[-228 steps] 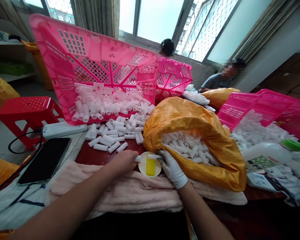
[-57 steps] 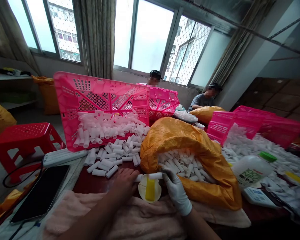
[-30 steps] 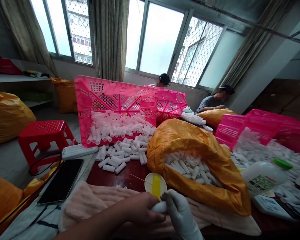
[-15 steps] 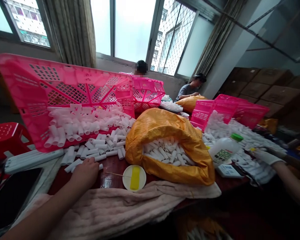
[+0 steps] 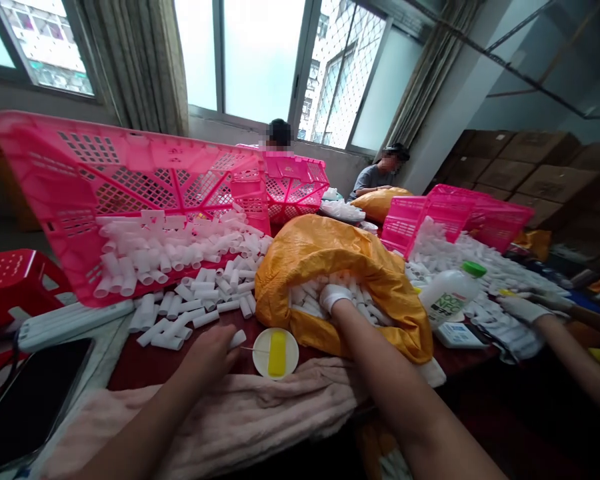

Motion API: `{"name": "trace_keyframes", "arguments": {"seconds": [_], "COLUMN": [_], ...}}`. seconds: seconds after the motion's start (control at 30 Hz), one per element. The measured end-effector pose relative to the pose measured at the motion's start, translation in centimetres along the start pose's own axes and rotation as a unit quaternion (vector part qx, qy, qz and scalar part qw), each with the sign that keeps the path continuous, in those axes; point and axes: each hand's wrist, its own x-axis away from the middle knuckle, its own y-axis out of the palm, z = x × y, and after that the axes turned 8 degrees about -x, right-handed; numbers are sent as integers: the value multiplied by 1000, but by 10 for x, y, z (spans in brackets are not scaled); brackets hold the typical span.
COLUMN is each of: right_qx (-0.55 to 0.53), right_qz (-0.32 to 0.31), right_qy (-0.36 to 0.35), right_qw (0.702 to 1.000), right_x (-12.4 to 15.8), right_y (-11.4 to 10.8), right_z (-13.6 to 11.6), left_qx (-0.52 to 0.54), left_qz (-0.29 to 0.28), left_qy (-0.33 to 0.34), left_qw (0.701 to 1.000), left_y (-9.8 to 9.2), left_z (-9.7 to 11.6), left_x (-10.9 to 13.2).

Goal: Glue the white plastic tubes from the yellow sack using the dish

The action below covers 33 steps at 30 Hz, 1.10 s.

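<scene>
- Two hands in view over a dark red table (image 5: pixel 145 367).
- Bare left hand (image 5: pixel 207 357): fingers curled, a short white plastic tube (image 5: pixel 237 339) held at the fingertips.
- White-gloved right hand (image 5: pixel 336 298): pushed into white tubes (image 5: pixel 365 310) in an orange woven sack (image 5: pixel 305 267); fingers buried, so grip cannot be told.
- Round white dish with a yellow strip (image 5: pixel 276 353) lies between the hands; a thin pin (image 5: pixel 247 348) juts from its left side, near the held tube.
- Tilted pink plastic crate (image 5: pixel 130 167) holds more tubes; loose ones lie below it.
- Risk, judged: a careless dip of the left hand could bring bare fingers onto the pin. Loose tubes shifting could let the crate slide and spill.
</scene>
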Motion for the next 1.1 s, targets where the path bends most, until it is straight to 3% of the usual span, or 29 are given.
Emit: {"name": "trace_keyframes", "arguments": {"seconds": [0.13,0.2,0.27,0.37,0.47,0.6,0.77,0.93,1.1], "right_qx": [30,28,-24,-129,-126,-56,-8,8,-10], "right_qz": [-56,-88,-134,-192,-189,-188,-262,-218,-236], "right_qy": [76,88,120,163,112,0,-81,-82,-104], "right_qw": [995,992,983,959,967,981,962,972,966], "right_x": [-49,-57,-43,-2,26,22,16,23,25], "right_y": [16,23,29,48,80,108,108,110,111], "right_z": [-24,-33,-36,-26,-9,6,10,13,17], "left_qx": [0,4,4,0,1,3,3,6,-2], "left_qz": [-34,-38,-32,-23,-22,-27,-22,-34,-22], "left_qy": [12,12,8,5,7,10,13,2,18], "left_qw": [999,999,999,1000,1000,1000,1000,999,1000], "left_y": [2,4,6,9,12,14,15,14,14], "left_z": [3,6,7,8,8,7,6,6,7], "left_x": [0,-1,-1,-1,-1,-2,-3,-3,-3]}}
